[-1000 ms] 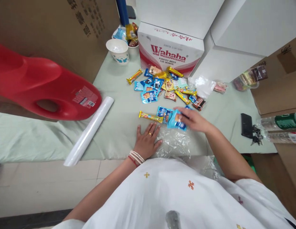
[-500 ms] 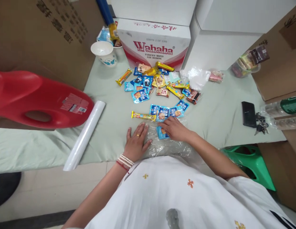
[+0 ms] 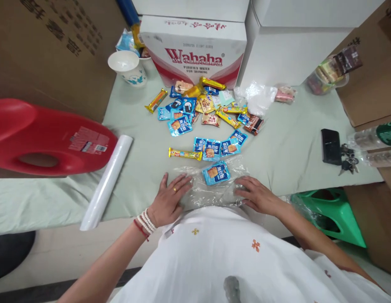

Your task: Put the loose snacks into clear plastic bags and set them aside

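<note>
A sheet of clear plastic film [image 3: 208, 194] lies along the front edge of the table, crinkled in places. On its far part rests a light-blue snack packet [image 3: 216, 173]. My left hand [image 3: 170, 195] lies on the film's left side, fingers stretched out. On the right side, my right hand [image 3: 257, 194] touches the film with its fingers apart. Just beyond the film are several more blue snack packets [image 3: 212, 150] in a row, with a yellow wrapped stick [image 3: 184, 154] to their left. Neither hand holds a packet.
A pile of mixed snacks [image 3: 204, 105] sits before a Wahaha carton [image 3: 195, 54]. At left are a white roll [image 3: 106, 183], a red jug [image 3: 53, 139] and a paper cup [image 3: 129, 69]. A black phone [image 3: 331, 146] and keys [image 3: 349, 160] lie at right.
My right hand has let go of the light-blue packet and moved right to the film's side. The packet now lies uncovered on the film. My left hand has shifted slightly left.
</note>
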Tool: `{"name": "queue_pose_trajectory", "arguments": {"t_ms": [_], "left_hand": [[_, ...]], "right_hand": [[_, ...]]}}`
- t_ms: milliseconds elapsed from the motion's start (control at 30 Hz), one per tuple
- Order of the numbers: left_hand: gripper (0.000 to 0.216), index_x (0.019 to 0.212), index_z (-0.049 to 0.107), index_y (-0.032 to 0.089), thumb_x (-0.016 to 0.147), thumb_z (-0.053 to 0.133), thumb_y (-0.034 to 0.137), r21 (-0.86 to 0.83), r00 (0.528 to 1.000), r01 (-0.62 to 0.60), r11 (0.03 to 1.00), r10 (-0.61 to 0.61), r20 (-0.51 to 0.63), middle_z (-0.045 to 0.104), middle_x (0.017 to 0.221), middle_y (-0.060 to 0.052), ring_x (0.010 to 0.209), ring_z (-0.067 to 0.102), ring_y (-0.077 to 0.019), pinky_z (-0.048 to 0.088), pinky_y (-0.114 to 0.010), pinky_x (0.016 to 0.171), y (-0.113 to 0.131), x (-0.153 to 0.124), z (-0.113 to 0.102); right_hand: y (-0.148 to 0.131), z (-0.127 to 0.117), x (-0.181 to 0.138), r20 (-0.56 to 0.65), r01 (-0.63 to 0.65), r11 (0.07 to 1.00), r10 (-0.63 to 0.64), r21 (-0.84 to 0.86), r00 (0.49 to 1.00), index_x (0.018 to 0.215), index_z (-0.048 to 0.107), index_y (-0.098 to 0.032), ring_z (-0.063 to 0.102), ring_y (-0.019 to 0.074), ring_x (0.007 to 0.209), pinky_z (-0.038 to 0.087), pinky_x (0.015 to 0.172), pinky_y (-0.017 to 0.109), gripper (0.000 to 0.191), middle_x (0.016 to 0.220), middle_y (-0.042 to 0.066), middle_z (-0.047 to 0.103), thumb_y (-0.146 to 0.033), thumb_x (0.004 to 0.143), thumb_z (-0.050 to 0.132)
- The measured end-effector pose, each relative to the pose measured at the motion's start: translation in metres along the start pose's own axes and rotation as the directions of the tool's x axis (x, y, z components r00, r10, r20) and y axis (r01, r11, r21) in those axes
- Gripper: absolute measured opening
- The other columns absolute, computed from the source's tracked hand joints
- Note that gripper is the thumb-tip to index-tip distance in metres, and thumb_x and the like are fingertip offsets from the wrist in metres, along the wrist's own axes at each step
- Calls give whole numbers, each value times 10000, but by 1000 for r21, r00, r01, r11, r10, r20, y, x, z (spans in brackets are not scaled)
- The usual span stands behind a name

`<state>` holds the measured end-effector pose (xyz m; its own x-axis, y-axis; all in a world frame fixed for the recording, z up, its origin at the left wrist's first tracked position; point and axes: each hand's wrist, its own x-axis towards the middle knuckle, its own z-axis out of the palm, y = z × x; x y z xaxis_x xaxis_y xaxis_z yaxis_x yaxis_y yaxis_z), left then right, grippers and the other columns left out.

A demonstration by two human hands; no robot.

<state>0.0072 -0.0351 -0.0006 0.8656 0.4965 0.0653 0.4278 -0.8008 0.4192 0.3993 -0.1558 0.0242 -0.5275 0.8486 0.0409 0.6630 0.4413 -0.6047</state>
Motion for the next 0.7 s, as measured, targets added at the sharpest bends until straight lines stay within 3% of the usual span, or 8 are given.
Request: {"name": "queue_pose_trajectory", "arguments": {"t_ms": [67,167,267,333,433,533,600,700], "left_hand": [[667,1478,524,228,833,603,376,12,1000,3,1000,-3,20,428,1635,-169,1549,319,-395,-21,-701,1248,0,2,1],[604,1348,633,257,827,688,556,74,998,41,996,-37,-55,484,1599,-162,1562,278,-412,-28,-709,1241,8,8,8],[217,1033,737,292,899,653,442,67,978,116,991,-102,-184,669,1418,-84,1509,398,-349,-3,-671,1259,17,18,17],[177,847,720,283,940,574,319,-1,945,205,979,-198,-262,758,1233,-30,1455,473,-297,49,-633,1270,20,25,22],[245,736,664,253,938,532,293,-127,853,369,921,-390,-347,770,1101,-23,1409,502,-295,146,-619,1250,21,39,26],[252,695,625,235,915,574,347,-185,723,521,833,-546,-423,736,1098,-63,1362,509,-332,255,-612,1200,21,54,25],[239,709,628,230,897,606,376,-194,637,618,762,-630,-445,703,1085,-96,1305,522,-356,343,-594,1135,21,64,23],[168,830,662,216,860,646,381,-187,544,727,660,-721,-429,654,1111,-141,1214,527,-391,416,-589,1024,17,74,20]], "right_hand": [[3,3,4,-33,18,998,-16,66,999,1166,730,-233,500,303,1353,454,1111,544,210,1397,153,601,-261,992,616],[6,-10,22,-71,67,972,-53,224,996,1108,739,-233,586,263,1253,506,1057,473,177,1343,147,630,-294,1004,610],[7,-32,44,-91,21,942,11,335,996,1087,741,-215,656,228,1124,546,972,391,242,1240,148,673,-358,1038,552],[11,-42,58,-68,-73,924,106,376,992,1041,739,-200,681,207,997,552,902,347,293,1097,125,711,-409,1043,533],[23,-45,74,30,-320,837,343,445,939,936,703,-185,642,167,715,514,690,276,352,790,43,690,-487,1012,539],[35,-39,86,142,-549,711,548,439,824,844,645,-187,569,146,562,434,575,248,359,608,-18,607,-486,991,510],[40,-39,91,169,-623,713,604,324,779,829,644,-188,563,150,574,417,592,252,320,596,-18,605,-428,984,500],[39,-48,99,90,-631,775,627,28,774,904,702,-191,590,185,698,425,663,285,262,754,33,680,-381,972,535]]}}
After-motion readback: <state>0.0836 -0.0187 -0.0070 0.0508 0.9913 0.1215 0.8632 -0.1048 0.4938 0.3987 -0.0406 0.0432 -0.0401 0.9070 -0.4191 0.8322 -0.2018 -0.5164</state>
